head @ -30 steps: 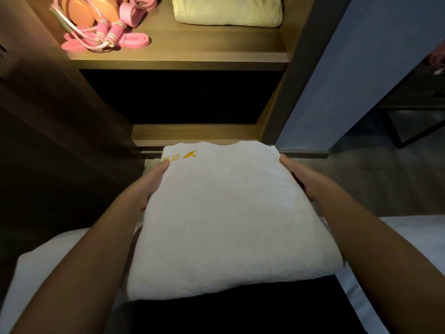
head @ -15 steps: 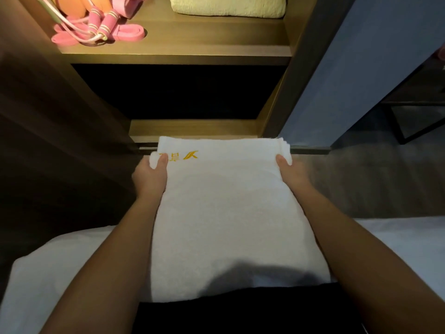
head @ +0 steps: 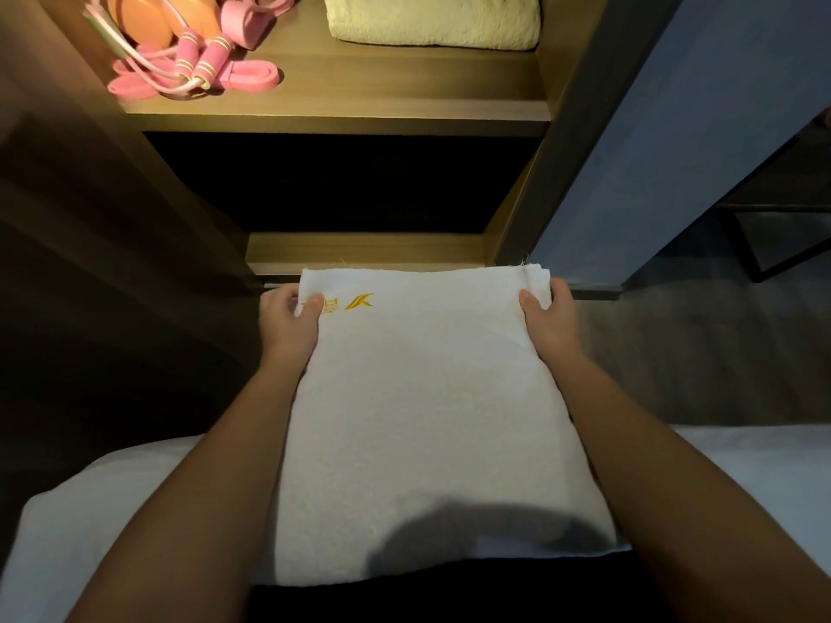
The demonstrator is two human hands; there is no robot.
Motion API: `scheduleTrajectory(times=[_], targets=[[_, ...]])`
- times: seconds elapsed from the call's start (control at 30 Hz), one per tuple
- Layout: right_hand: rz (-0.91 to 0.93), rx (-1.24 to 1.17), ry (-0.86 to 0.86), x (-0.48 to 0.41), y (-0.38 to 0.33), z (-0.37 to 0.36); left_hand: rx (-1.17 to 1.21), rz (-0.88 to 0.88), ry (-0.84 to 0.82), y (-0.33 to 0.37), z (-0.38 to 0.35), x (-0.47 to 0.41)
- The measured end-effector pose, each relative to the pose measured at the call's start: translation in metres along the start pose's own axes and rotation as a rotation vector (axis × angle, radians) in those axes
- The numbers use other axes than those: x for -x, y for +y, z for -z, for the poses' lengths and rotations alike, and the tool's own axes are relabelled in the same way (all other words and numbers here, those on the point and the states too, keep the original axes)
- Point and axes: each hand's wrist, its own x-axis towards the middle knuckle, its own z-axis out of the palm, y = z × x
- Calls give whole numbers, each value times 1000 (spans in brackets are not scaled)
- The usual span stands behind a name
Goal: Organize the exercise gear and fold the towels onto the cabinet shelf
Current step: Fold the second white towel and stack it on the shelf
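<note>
left hand (head: 290,321) grips the far left corner of the white folded terry towel (head: 427,397): the thumb is on top beside the yellow embroidered logo (head: 357,302) and the fingers are curled underneath. right hand (head: 546,317) grips the far right corner the same way, with the thumb on top and the fingers hidden below the stacked layers.

change over the last second: both hands lay along the towel's sides with fingers extended. they have since slid to the far corners and closed into pinches. the far edge has gone from a rounded outline to a straight line and now sits just in front of the lower wooden ledge (head: 359,247) of the cabinet. the near end lies over the white bed sheet (head: 90,532), partly in shadow.

status of the upper wooden cabinet shelf (head: 359,105): pink skipping rope and bands (head: 193,69) lie at the left. a pale yellow-green folded towel (head: 431,20) lies at the right. bare wood shows between them.

assessment: the gear appears stowed and one towel placed. the new corner grip suggests either a final fold or a lift to the shelf; which one cannot be determined. a two-corner hold may let the near layers sag open, so support from below is advisable.
</note>
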Motion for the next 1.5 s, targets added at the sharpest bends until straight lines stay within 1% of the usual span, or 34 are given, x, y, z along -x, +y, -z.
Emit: scheduleTrajectory(times=[0.07,0.1,0.17,0.23,0.3,0.37,0.43,0.5,0.57,0.67,0.77,0.83,0.9,0.97,1.0,1.13,1.17,1.23,1.27,1.3,1.37,1.4,1.47,1.5], targets=[[73,102,64,-1,-2,1,-31,-45,101,3,2,5],[128,148,111,-2,-4,1,-47,-46,110,5,3,6],[194,170,131,-4,-8,1,-42,60,16,11,3,7],[118,145,35,-6,-11,1,-95,190,-101,18,4,5],[46,152,-20,-8,-14,3,-74,253,-97,19,8,1],[97,166,28,-8,-16,3,15,310,-59,15,13,-4],[119,203,48,-6,-17,1,42,454,-86,13,19,-2],[36,279,-32,-4,-15,-2,17,580,-145,11,19,6],[-64,316,-92,-3,-16,-1,11,627,-185,13,19,9],[-102,360,-107,-2,-18,6,18,646,-260,12,27,13],[-149,376,-194,9,-15,18,37,673,-350,10,38,26],[-218,322,-271,20,-12,29,104,714,-426,9,48,35],[-304,218,-347,31,-8,42,119,711,-476,2,58,43],[-311,130,-400,38,-2,52,76,660,-426,-8,63,51],[-295,106,-400,42,-1,55,68,636,-392,-12,64,54],[-275,34,-331,51,0,57,113,629,-339,-8,63,67],[-295,25,-335,54,-1,60,148,647,-349,-8,66,69],[-372,-10,-386,62,1,68,245,676,-438,-9,77,78],[-389,-12,-419,68,4,72,260,671,-484,-11,82,85],[-372,21,-440,72,7,75,231,647,-496,-14,85,92],[-280,138,-414,80,15,77,92,579,-411,-17,86,104],[-247,161,-387,84,17,77,52,550,-365,-16,86,109],[-234,146,-382,88,15,80,60,531,-351,-12,87,114],[-248,142,-416,89,13,83,78,535,-369,-10,91,115]])
